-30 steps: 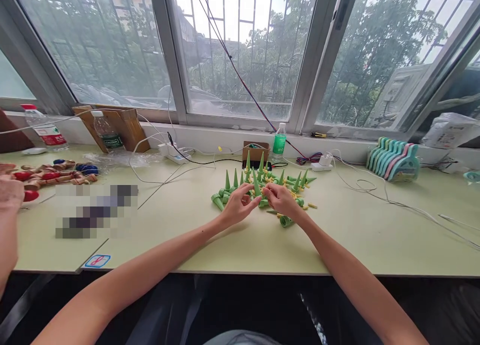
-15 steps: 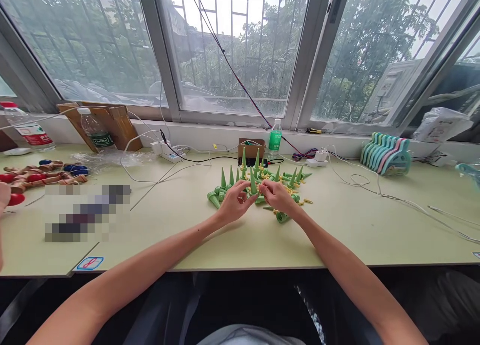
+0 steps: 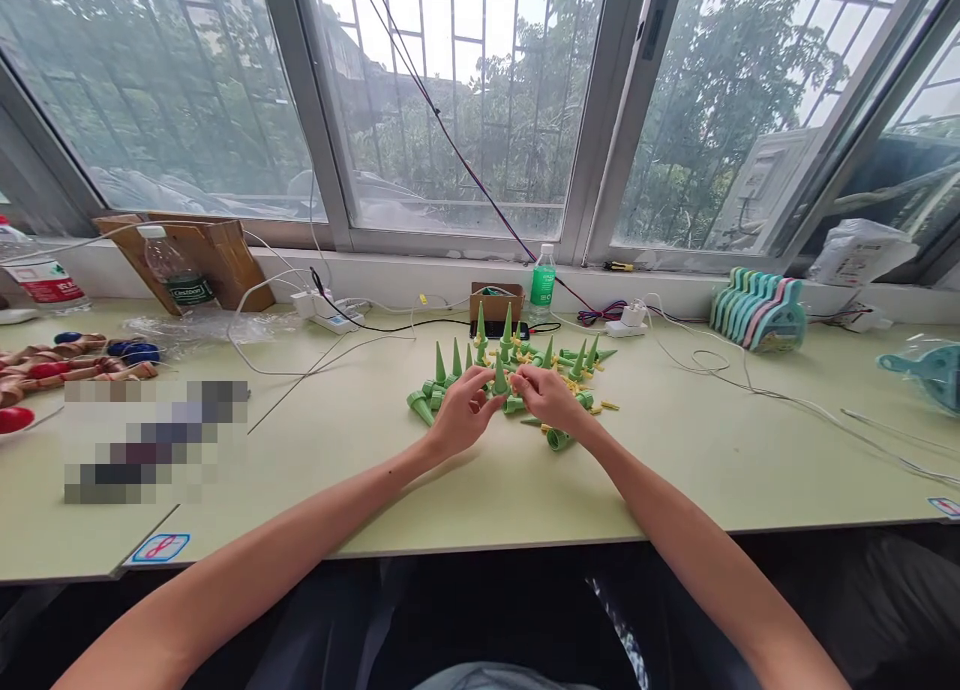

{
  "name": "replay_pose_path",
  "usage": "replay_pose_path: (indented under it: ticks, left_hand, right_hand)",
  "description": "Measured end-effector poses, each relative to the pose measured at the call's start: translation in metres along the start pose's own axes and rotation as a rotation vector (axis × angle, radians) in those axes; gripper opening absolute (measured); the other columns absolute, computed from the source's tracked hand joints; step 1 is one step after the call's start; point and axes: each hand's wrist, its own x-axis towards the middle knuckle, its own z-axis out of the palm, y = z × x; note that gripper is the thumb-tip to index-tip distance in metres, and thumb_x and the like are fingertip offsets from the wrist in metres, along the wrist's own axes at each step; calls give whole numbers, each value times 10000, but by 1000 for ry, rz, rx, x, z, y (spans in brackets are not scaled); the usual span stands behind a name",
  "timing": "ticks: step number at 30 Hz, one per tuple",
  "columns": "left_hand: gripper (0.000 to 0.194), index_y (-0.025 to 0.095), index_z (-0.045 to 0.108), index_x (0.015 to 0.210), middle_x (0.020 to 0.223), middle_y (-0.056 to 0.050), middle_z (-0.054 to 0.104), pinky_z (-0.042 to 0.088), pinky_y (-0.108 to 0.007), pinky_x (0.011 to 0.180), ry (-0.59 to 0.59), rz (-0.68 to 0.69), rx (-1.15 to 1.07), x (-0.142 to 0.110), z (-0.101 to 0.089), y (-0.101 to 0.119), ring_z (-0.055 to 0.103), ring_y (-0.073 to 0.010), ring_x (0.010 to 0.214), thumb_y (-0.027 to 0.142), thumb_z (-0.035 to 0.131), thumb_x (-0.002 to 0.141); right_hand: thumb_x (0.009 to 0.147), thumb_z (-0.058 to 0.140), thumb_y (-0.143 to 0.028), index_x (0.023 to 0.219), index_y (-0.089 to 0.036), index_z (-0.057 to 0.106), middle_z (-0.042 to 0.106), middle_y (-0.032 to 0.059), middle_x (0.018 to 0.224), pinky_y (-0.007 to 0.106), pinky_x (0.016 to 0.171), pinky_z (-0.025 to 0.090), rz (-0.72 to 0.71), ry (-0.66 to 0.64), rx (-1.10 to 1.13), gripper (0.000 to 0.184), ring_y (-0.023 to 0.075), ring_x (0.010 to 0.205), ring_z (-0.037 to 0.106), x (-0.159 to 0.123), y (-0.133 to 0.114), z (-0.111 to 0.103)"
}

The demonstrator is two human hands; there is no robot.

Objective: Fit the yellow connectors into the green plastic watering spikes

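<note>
I see what looks like a small hand-assembly workroom: a long pale bench [image 3: 720,470] under barred windows [image 3: 450,100], strewn with green plastic cones [image 3: 500,376], trailing cables [image 3: 750,385] and wooden toys [image 3: 75,368].

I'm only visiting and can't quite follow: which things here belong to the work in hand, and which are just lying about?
In the work, it seems:
left hand, holding a green cone
right hand, close by
other green cones
yellow pieces

Apparently just lying about:
green bottle
wooden pieces
power strip
</note>
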Motion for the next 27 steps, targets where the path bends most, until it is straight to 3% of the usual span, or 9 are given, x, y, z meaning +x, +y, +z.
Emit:
replay_pose_path:
  ticks: [27]
  left_hand:
    - [195, 180, 621, 1009, 1014, -54, 540, 415, -136, 409, 25, 42, 57, -1, 1, -5, 462, -36, 557, 325, 568, 889]
  right_hand:
    - [956, 391, -424, 690, -186, 460, 416, -36, 558, 241, 526, 272, -15, 15, -47, 364, 102, 506, 351, -1, -1, 2]
